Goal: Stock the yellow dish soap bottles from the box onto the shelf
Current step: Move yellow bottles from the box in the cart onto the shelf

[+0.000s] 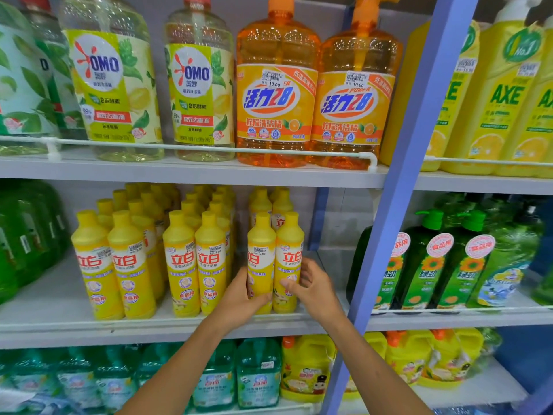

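Two yellow dish soap bottles stand side by side at the front of the middle shelf (59,322). My left hand (239,298) is wrapped around the lower part of the left bottle (260,244). My right hand (314,289) grips the lower part of the right bottle (289,241). Both bottles are upright and rest on the shelf. Two more yellow bottles stand behind them. To the left, several rows of the same yellow bottles (149,259) fill the shelf. The box is not in view.
Bare shelf lies to the right of the held bottles, up to a blue upright post (398,187). Large orange bottles (314,94) and clear OMO bottles (149,85) stand on the shelf above. Green bottles (434,265) stand right of the post. Teal and yellow jugs sit below.
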